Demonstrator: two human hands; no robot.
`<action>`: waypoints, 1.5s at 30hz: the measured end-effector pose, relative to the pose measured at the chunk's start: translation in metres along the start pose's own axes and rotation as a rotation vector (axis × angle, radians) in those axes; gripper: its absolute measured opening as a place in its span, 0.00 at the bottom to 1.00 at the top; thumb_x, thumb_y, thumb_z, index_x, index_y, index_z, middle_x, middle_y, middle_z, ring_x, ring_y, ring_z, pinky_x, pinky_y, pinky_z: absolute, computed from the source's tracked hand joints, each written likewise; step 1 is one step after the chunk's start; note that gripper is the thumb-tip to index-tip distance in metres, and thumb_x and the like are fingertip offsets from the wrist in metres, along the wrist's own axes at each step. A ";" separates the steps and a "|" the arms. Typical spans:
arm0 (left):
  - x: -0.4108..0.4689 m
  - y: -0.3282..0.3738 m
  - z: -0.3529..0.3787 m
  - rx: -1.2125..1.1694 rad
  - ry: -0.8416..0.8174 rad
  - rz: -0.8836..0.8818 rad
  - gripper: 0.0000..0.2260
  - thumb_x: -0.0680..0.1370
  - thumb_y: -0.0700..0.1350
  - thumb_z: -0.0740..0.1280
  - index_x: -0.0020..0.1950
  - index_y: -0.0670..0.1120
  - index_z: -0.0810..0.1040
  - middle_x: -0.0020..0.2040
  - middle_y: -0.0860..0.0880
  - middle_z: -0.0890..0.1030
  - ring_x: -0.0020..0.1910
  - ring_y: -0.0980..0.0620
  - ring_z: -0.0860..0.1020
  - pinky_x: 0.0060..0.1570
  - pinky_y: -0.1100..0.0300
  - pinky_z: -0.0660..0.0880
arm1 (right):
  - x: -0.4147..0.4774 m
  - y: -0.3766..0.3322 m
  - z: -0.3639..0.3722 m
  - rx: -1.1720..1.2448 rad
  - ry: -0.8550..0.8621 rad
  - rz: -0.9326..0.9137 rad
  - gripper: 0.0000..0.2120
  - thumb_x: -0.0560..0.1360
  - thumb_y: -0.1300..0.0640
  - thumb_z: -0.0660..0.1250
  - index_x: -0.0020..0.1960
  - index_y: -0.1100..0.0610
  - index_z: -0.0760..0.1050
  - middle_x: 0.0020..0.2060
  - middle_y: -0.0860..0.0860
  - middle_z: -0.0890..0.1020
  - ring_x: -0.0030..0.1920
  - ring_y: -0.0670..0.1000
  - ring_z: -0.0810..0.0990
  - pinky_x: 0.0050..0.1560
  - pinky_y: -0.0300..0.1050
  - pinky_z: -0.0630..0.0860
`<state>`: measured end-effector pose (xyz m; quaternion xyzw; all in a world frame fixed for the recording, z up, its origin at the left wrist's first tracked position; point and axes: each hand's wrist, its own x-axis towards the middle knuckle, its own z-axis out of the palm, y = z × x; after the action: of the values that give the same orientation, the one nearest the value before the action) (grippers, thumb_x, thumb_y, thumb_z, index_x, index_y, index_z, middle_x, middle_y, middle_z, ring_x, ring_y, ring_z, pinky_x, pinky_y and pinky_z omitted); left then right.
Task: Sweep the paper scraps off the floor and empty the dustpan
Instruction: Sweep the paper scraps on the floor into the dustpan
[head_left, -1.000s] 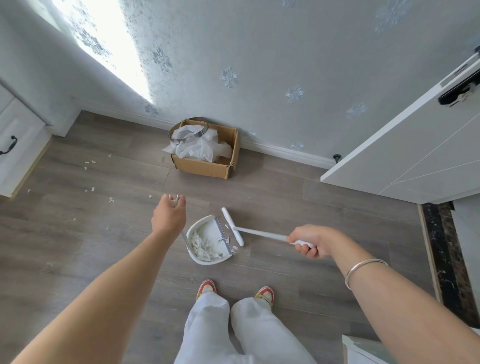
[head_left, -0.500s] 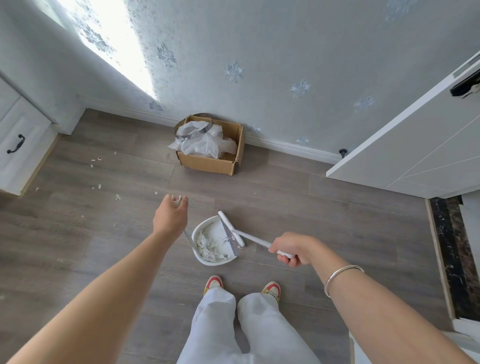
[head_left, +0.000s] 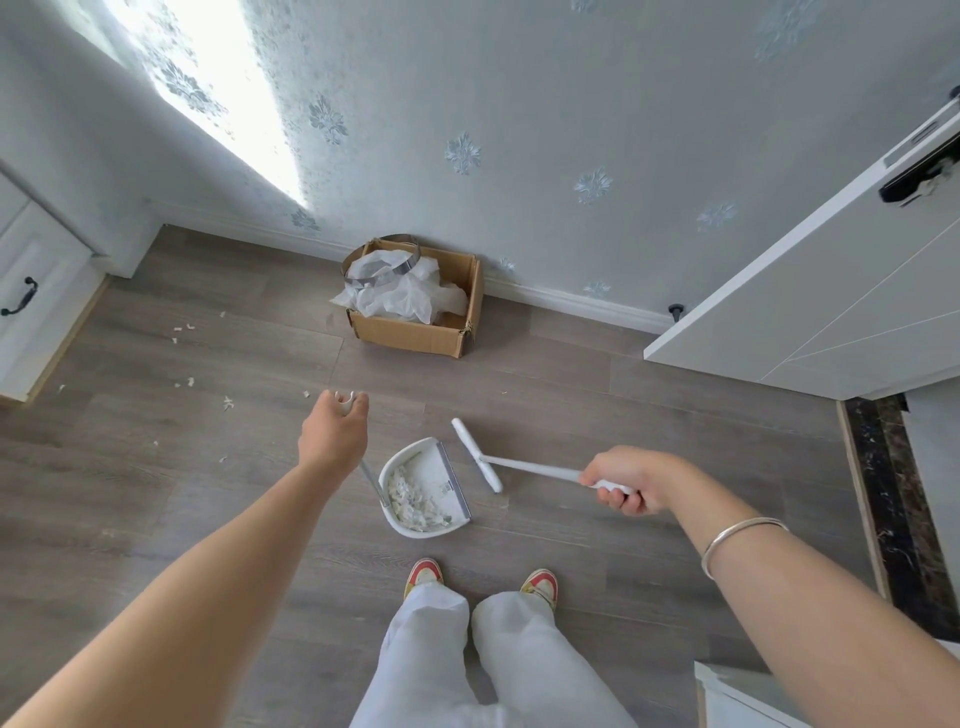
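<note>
Dustpan (head_left: 423, 486) sits flat on the grey wood floor (head_left: 571, 395) on my head-camera feed, toward the floor's near edge and just ahead of the person's red-and-white shoes (head_left: 425, 571). A heap of paper scraps (head_left: 410, 501) lies inside it, packed toward its rounded back wall. Its thin metal handle (head_left: 375, 480) rises from the pan's left side into the left hand (head_left: 332, 436), which is clenched round the handle's white top end (the tip pokes out between the fingers). The right hand (head_left: 626, 480) grasps the white grip of the brush (head_left: 475, 454), whose head lies just beside the pan's open lip, on its right. I cannot tell whether the two touch. A silver bracelet (head_left: 737, 538) circles the right wrist.

More loose scraps (head_left: 184, 330) are scattered over the left part of the floor, between the pan and the white cabinet (head_left: 36, 291) at the floor's left edge. At the floor's far edge, against the skirting of the patterned wall (head_left: 571, 104), stands a cardboard box (head_left: 415, 336). It holds a crumpled white plastic bag (head_left: 410, 296) with a metal ring (head_left: 382, 273) on it. A white door (head_left: 831, 312) stands open over the floor's far right corner, with a small black doorstop (head_left: 676, 312) near its edge.
</note>
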<state>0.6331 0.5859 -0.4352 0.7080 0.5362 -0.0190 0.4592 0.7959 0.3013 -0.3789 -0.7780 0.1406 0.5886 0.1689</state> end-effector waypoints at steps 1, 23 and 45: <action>0.000 -0.001 -0.002 -0.008 0.011 -0.006 0.13 0.80 0.56 0.60 0.48 0.46 0.70 0.50 0.40 0.81 0.52 0.35 0.80 0.54 0.40 0.78 | 0.001 0.002 0.002 -0.010 0.017 -0.008 0.03 0.79 0.60 0.60 0.47 0.59 0.69 0.29 0.50 0.68 0.15 0.41 0.63 0.16 0.31 0.56; -0.003 0.001 0.019 -0.233 0.192 -0.206 0.11 0.80 0.53 0.61 0.48 0.45 0.68 0.38 0.43 0.75 0.28 0.45 0.71 0.40 0.51 0.73 | 0.079 -0.012 -0.043 -0.119 0.441 -0.213 0.10 0.72 0.63 0.59 0.47 0.61 0.78 0.25 0.54 0.75 0.21 0.51 0.70 0.18 0.32 0.62; -0.035 -0.011 0.048 -0.192 0.273 -0.285 0.17 0.78 0.57 0.59 0.56 0.44 0.72 0.55 0.39 0.82 0.53 0.34 0.81 0.54 0.41 0.79 | 0.074 -0.019 -0.062 -0.326 0.144 -0.157 0.04 0.74 0.61 0.64 0.42 0.60 0.72 0.29 0.54 0.73 0.22 0.48 0.67 0.20 0.30 0.56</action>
<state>0.6322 0.5280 -0.4521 0.5741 0.6872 0.0635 0.4406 0.8778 0.2903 -0.4329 -0.8438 -0.0059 0.5313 0.0757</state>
